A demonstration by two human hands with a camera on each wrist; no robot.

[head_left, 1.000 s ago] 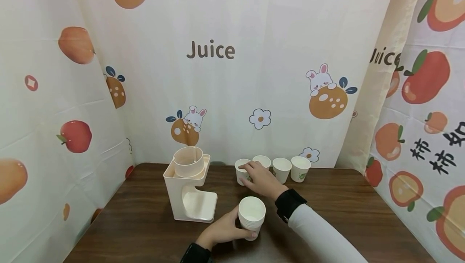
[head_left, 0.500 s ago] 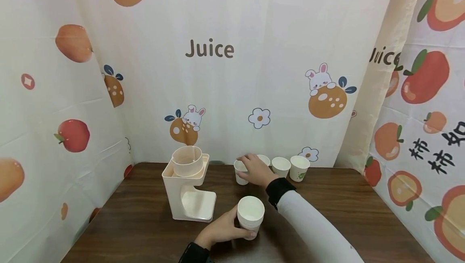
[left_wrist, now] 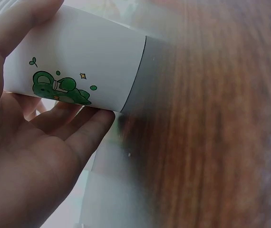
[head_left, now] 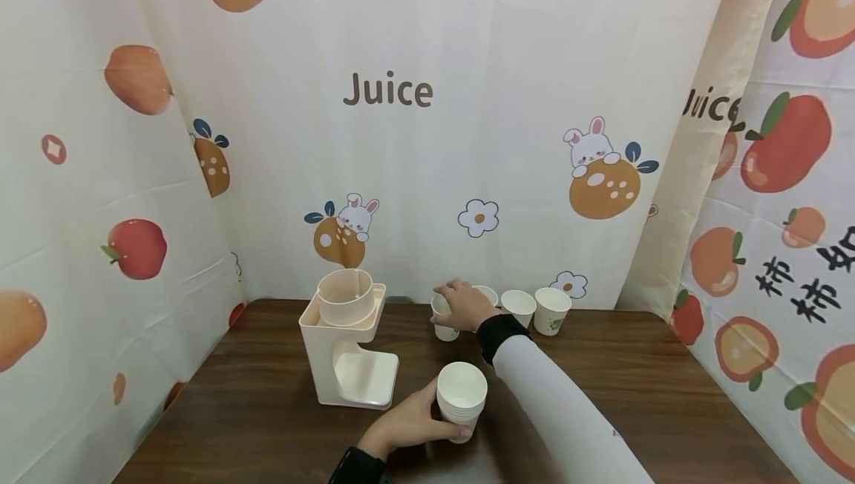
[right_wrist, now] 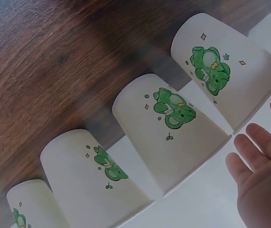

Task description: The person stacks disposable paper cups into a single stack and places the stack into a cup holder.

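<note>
Low in the head view, my left hand (head_left: 409, 419) grips a stack of white paper cups (head_left: 462, 387), thumb and fingers around its side. The left wrist view shows the lowest cup (left_wrist: 85, 52), printed with a green bear. My right hand (head_left: 471, 307) reaches over the leftmost cup (head_left: 446, 331) of a row of paper cups at the table's back. In the right wrist view its fingers (right_wrist: 254, 142) are spread and loosely extended by the rims. The end cup (right_wrist: 221, 66) stands upright nearest the fingertips. The second cup (head_left: 490, 293) is partly hidden by the hand.
A cream juicer (head_left: 347, 350) with a round hopper stands left of the cup stack. Two more paper cups, the third (head_left: 519, 307) and the rightmost (head_left: 552, 311), continue the row. A fruit-printed curtain (head_left: 427, 157) hangs behind the brown wooden table (head_left: 254, 410).
My right hand has shifted left over the leftmost cup, and its forearm has swung left with it. The left hand and its cup stack stay in place.
</note>
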